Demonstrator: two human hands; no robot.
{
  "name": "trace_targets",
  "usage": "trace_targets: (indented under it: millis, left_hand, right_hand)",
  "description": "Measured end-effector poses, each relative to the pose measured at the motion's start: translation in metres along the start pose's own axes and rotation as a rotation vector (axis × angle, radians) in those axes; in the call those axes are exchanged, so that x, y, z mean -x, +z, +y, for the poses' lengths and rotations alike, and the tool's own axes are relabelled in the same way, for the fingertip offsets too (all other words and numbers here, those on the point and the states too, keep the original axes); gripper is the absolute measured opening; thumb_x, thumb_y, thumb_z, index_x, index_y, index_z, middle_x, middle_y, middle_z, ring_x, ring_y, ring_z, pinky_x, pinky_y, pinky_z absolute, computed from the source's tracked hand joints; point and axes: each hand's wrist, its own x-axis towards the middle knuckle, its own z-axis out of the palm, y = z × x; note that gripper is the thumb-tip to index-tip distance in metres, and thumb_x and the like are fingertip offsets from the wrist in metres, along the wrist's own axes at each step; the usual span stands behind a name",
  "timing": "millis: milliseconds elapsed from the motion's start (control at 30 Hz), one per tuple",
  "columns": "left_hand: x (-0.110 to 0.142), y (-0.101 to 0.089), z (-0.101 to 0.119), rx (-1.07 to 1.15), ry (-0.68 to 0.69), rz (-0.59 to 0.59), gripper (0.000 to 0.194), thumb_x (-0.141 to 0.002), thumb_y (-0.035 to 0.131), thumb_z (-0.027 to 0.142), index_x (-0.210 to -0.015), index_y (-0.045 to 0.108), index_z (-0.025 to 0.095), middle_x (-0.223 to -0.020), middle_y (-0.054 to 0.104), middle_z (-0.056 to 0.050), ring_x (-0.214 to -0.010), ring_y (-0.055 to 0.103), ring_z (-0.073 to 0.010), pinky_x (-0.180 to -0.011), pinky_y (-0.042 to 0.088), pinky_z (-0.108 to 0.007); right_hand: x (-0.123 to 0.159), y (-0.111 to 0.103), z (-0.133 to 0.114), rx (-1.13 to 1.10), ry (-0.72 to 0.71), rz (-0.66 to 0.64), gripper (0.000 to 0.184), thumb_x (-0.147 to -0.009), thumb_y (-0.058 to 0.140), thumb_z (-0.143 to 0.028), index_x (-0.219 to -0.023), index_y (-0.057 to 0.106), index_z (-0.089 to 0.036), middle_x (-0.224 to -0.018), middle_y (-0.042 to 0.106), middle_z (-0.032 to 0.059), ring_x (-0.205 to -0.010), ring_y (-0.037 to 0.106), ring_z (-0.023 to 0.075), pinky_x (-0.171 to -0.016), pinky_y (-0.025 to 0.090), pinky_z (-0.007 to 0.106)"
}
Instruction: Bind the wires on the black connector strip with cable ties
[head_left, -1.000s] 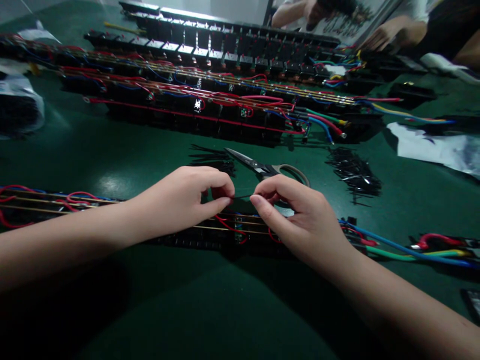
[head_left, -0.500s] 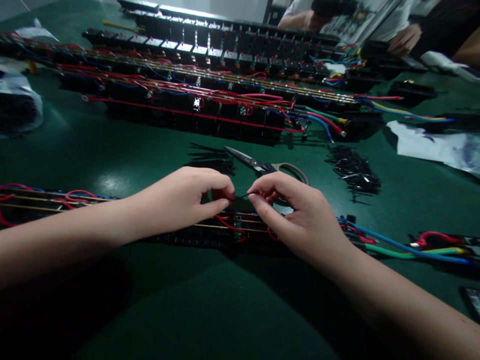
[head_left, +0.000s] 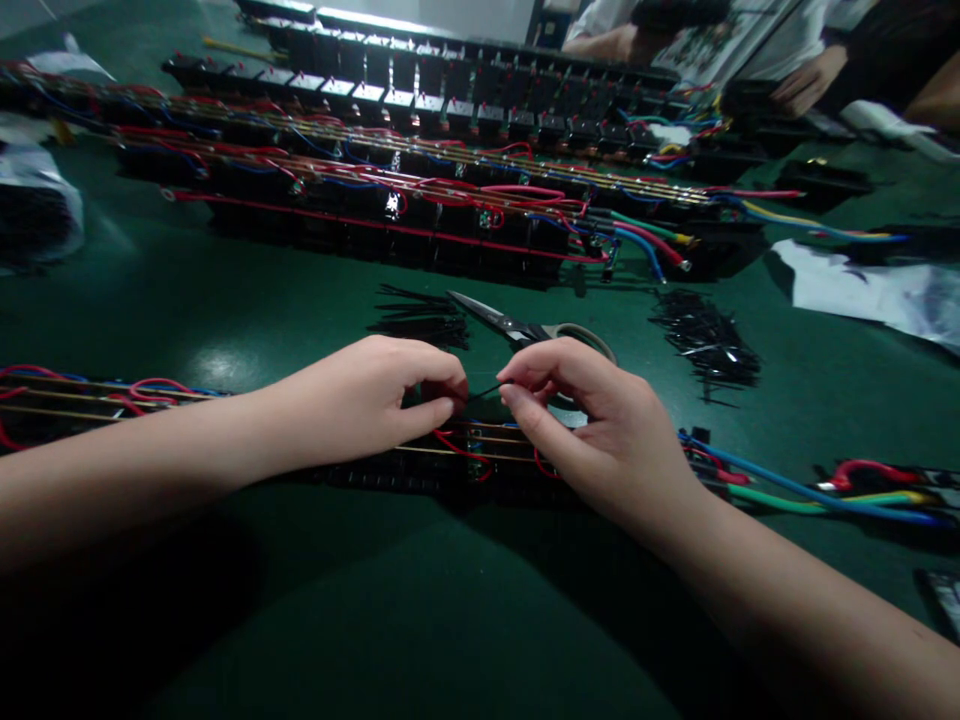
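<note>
Between my two hands stretches a thin black cable tie (head_left: 484,393). My left hand (head_left: 405,392) pinches one end between thumb and fingers. The other end is pinched by the fingertips of my right hand (head_left: 589,420). Both hands hover over a long black strip assembly (head_left: 420,475) with brass rods and red and blue wires, and they hide part of it. Just behind the hands lie scissors (head_left: 504,322), their handles partly covered by my right hand. A small bunch of black cable ties (head_left: 420,320) rests left of the scissors.
A loose pile of cable ties (head_left: 709,340) lies to the right, near a white plastic bag (head_left: 862,290). Another bag (head_left: 37,210) sits at left. Several wired black assemblies (head_left: 390,210) fill the back. Beyond them is another person's hand (head_left: 810,82). Thick cables (head_left: 817,495) extend right.
My right hand has shifted very slightly to the right, and the cable tie between the hands shows a little longer. Otherwise the hands keep their pinch.
</note>
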Motion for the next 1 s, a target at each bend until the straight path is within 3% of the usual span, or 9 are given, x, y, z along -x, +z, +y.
trace_targets:
  millis: [267, 1000]
  left_hand:
    - [-0.0008, 0.0011, 0.0000, -0.020, -0.013, -0.054, 0.025, -0.097, 0.048, 0.033, -0.087, 0.067, 0.021, -0.081, 0.070, 0.003, -0.073, 0.063, -0.0136, -0.066, 0.042, -0.024]
    - [-0.0014, 0.0008, 0.0001, -0.028, -0.007, -0.065, 0.026, -0.097, 0.048, 0.033, -0.086, 0.068, 0.021, -0.081, 0.069, 0.002, -0.074, 0.062, -0.0148, -0.066, 0.043, -0.024]
  right_hand:
    - [-0.0002, -0.0003, 0.0005, 0.017, 0.017, -0.018, 0.010, -0.092, 0.060, -0.010, -0.091, 0.062, -0.020, -0.082, 0.067, -0.0008, -0.070, 0.061, 0.0123, -0.065, 0.050, 0.025]
    - [-0.0020, -0.0005, 0.0008, 0.087, -0.011, -0.093, 0.010, -0.092, 0.058, -0.011, -0.091, 0.063, -0.019, -0.082, 0.069, 0.0010, -0.070, 0.060, 0.0134, -0.064, 0.047, 0.025]
